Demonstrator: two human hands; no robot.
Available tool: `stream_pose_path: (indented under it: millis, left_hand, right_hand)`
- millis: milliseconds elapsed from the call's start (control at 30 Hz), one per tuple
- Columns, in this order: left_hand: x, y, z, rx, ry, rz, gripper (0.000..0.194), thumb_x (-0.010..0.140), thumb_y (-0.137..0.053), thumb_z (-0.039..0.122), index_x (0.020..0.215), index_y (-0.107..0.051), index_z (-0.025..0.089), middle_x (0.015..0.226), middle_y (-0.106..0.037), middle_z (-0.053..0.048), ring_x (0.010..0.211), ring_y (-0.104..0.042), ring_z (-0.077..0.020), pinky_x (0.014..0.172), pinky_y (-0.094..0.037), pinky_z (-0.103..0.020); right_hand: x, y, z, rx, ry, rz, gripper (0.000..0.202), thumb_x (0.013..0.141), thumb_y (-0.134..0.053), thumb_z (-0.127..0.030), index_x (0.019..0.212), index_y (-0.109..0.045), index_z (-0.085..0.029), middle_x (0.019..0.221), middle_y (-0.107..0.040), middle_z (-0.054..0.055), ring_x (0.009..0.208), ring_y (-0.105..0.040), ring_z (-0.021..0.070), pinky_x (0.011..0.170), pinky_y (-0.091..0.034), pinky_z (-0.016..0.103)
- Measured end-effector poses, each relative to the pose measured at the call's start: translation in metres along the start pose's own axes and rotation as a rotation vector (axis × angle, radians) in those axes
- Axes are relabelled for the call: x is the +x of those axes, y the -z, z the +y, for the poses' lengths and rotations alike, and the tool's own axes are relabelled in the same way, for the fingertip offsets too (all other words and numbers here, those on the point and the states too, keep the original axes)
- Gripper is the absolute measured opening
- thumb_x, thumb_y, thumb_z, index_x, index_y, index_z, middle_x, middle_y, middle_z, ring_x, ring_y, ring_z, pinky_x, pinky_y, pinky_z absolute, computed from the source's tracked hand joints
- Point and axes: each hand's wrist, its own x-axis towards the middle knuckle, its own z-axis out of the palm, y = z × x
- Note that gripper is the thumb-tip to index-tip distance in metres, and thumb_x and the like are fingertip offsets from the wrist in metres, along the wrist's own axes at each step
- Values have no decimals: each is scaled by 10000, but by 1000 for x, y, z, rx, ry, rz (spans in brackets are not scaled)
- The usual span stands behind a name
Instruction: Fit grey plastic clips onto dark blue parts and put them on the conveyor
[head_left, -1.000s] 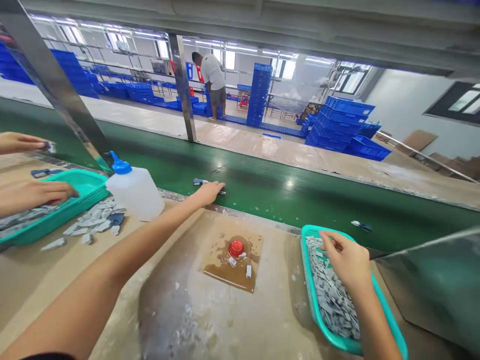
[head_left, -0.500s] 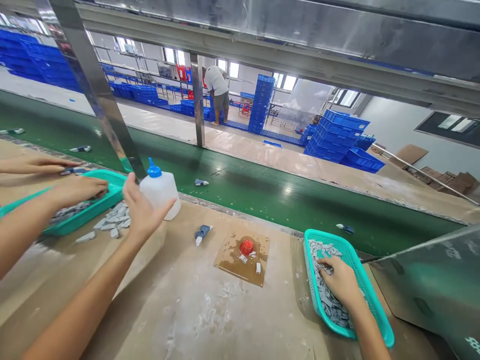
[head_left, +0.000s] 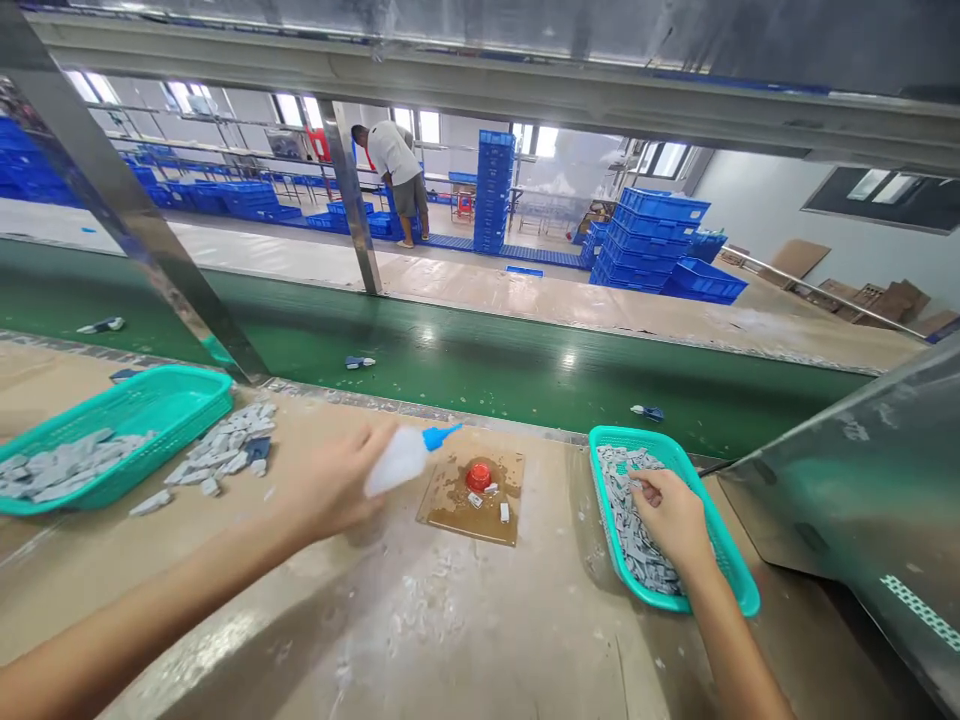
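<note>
My left hand (head_left: pixel 341 485) is wrapped round a white squeeze bottle (head_left: pixel 401 460) with a blue nozzle, tilted so the nozzle points right. To its right lies a wet brown square board (head_left: pixel 457 522) bearing a red round cap (head_left: pixel 478 476) and a few small white pieces (head_left: pixel 504 512). My right hand (head_left: pixel 671 510) is over the right green basket (head_left: pixel 739 575), its fingers pinched together above many small grey pieces (head_left: pixel 645 550). What those fingers hold, if anything, is too small to name.
Another green basket (head_left: pixel 169 400) with pale pieces stands at left, beside a loose pile (head_left: pixel 225 445). A green conveyor belt (head_left: pixel 465 365) crosses behind, carrying small parts. Metal posts (head_left: pixel 352 200) rise there; a person (head_left: pixel 397 165) bends among blue crates (head_left: pixel 495 190).
My left hand has taken hold of the bottle, lifted it and tipped it towards the board. My right hand has risen slightly from the pieces. The other worker's hands have left the left basket.
</note>
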Motion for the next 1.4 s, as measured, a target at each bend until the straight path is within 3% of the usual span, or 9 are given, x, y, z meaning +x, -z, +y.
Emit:
stream_pose_path:
  millis: [133,400,567,667,767,867,1067,1267,1400]
  left_hand:
    - [-8,-3,22,146,-32,-149,632,636,-488,227,1254,-374,166,1032,-557,-138,900,-551,-303,607,-459,-353]
    - [-3,6,42,287,-104,-240,667,615,-497,140,1265,-359,195,1098,-524,-144,910,-532,-291,569,-454,-322]
    - [0,10,47,374,-140,-227,659,602,-502,123,1246,-380,196,1027,-542,-136,870,-527,-277,557,-442,-305]
    - [1,13,48,397,-160,-211,656,593,-510,125,1235,-394,196,995,-546,-136,837,-528,-277,543,-435,-313]
    - [0,16,49,405,-175,-199,650,578,-510,108,1217,-414,183,973,-549,-141,826,-530,-282,538,-432,-322]
    - [-1,19,50,392,-160,-189,649,562,-515,94,1200,-430,178,968,-553,-145,826,-531,-285,527,-427,-315]
    - [-3,15,45,292,-115,-201,664,575,-510,155,1228,-393,189,1022,-558,-130,858,-545,-282,546,-443,-307]
    - [-12,2,22,-56,-55,-28,592,641,-452,308,1218,-373,202,1028,-587,-90,875,-576,-271,618,-456,-335]
    - [-15,4,-12,-300,167,174,674,590,-492,552,1180,-383,244,918,-621,-37,781,-598,-264,620,-468,-347]
  right_hand:
    - [-2,0,-1,-30,-5,26,310,686,-385,-277,808,-638,-146,704,-538,65,595,-506,193,624,-434,317]
    - [-2,1,1,-81,-33,-1,254,647,-393,-175,682,-645,-168,683,-506,56,608,-510,189,623,-440,309]
    - [-2,0,4,-81,-34,-21,201,673,-439,-188,649,-638,-173,798,-568,76,613,-542,178,619,-459,303]
    - [-2,-4,5,-132,24,-43,229,693,-449,-178,775,-663,-167,932,-589,94,793,-571,222,729,-459,330]
    - [-2,-7,4,-221,87,-194,310,683,-441,-96,902,-657,-133,1022,-588,119,982,-530,261,846,-415,365]
    - [-1,-7,3,-261,83,-312,319,696,-419,-53,895,-658,-118,995,-606,122,948,-555,246,814,-433,331]
    - [1,-3,3,-221,61,-292,234,680,-462,-78,780,-661,-150,846,-644,82,828,-593,232,733,-452,302]
    - [0,6,-5,-39,-26,-223,216,651,-482,-95,771,-652,-150,832,-653,68,781,-596,212,742,-461,319]
    - [1,12,-9,103,-41,-231,268,650,-452,-100,833,-643,-141,807,-631,64,718,-589,175,707,-484,300]
